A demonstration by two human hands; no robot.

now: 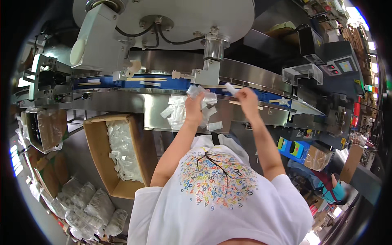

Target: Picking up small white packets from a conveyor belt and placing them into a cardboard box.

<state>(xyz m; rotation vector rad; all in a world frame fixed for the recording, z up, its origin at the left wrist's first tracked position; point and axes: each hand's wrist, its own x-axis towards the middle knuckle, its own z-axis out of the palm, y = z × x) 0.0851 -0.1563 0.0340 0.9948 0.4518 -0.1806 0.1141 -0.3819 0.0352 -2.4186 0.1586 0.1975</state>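
Note:
My left hand is closed around several small white packets at the near edge of the blue conveyor belt. Under and beside it, a loose pile of the same packets covers part of the steel ledge. Over the belt to the right, my right hand pinches a single white packet by one end. Pairs of thin wooden sticks lie lengthwise on the belt, some with a white packet next to them. A few sticks rest on the ledge near my right hand.
Machine arms with nozzles hang low over the belt. At the left stands a cardboard box of white packets, with bulging clear bags beyond it. A control box sits at the far right; another person is at the lower right.

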